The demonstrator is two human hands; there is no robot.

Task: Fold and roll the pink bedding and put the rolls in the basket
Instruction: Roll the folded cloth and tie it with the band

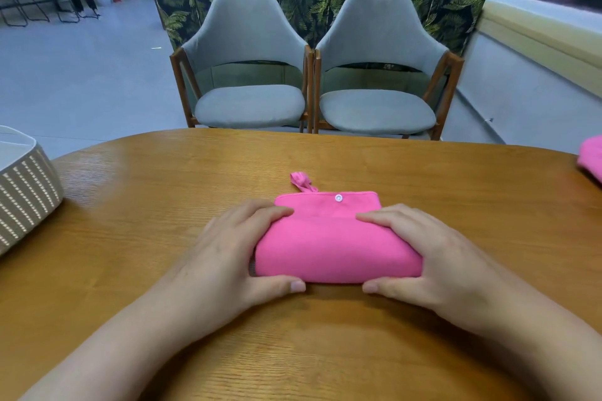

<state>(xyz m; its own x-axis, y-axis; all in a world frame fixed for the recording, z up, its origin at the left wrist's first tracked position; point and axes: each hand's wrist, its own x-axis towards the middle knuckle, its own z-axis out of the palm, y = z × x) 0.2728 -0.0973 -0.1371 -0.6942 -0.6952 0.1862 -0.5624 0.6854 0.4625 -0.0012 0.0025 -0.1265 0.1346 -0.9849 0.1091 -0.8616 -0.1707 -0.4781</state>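
Both hands are on the pink roll [335,247] at centre frame, and it looks most of the way rolled. The left hand [228,251] cups the left end, its fingers [270,210] curled over the top and the thumb tucked along the near edge. The right hand [433,254] mirrors that on the right end, fingers curled over the top, thumb along the near edge. So both are gripping the bundle rather than lying flat on it.

What's left on this piece? A flat flap [325,202] with a white snap button [338,198] lies beyond the roll, unrolled, with a small pink loop [301,181] poking out past its far-left corner. By my read, that last stretch needs rolling up before the bundle goes anywhere.

The basket [29,192] sits at the left edge of the frame, well apart from the roll. Only part of its inside shows, and I see no pink in it. More pink bedding [591,156] peeks in at the right edge, so there seems to be more to do.

Room to move looks good: bare wooden surface [163,205] runs between the roll and the basket. The far edge of the surface lies well beyond the flap, with two grey chairs [247,75] behind it.
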